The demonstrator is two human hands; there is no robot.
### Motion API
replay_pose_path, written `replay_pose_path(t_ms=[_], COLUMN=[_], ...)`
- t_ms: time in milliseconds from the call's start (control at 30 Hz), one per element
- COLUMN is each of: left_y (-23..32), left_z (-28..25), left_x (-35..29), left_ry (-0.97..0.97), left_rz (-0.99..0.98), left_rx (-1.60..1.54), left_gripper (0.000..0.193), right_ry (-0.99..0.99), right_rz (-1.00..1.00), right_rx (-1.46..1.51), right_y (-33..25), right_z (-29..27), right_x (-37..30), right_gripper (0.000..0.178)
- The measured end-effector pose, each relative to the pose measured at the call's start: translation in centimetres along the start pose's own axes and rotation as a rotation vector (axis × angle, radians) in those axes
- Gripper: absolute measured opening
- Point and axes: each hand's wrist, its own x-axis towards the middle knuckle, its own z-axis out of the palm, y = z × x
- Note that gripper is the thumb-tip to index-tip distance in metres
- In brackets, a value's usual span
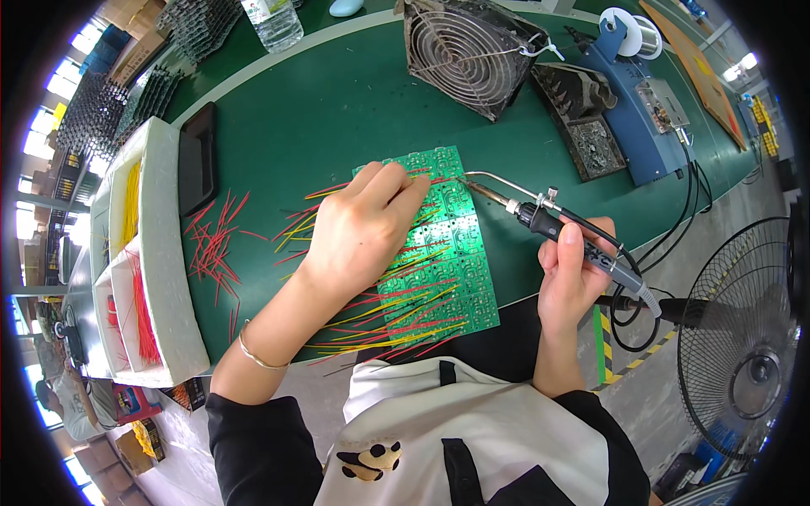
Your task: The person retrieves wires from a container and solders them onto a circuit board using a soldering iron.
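Observation:
A green panel of circuit boards (477, 278) lies in front of me, with red and yellow wires (405, 316) running across it and sticking out past its left side. My left hand (359, 228) rests over the panel's upper left part, thumb and fingertips pinched on a red wire (437, 180); other wires lie under the palm. A soldering iron (540, 221) with a curved metal solder-feed tube (502, 180) is gripped in my right hand (567, 274). The iron's tip and the tube's end meet at the panel's upper right, by that wire's end.
Loose red wires (221, 253) lie beside a white foam box (173, 253) with sorted wires; a black tray (199, 160) is behind it. Farther back stand a fume fan (464, 59), an iron stand (582, 110) and a blue solder feeder (629, 110). A large fan (742, 337) is at right.

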Motion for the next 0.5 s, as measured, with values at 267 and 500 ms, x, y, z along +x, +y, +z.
replay_pose_path(t_ms=[267, 500], left_y=[0.1, 0.1], left_z=[0.0, -0.1], left_x=[0.0, 0.0], left_ry=[0.003, -0.001], left_rz=[-0.001, -0.003], left_rx=[0.010, 0.007], left_gripper=[0.020, 0.021], right_ry=[0.030, 0.121], right_rz=[0.028, -0.013], right_rx=[0.035, 0.157], right_y=[-0.1, -0.2], right_z=[-0.2, -0.5], right_x=[0.0, 0.2], right_gripper=[0.013, 0.018])
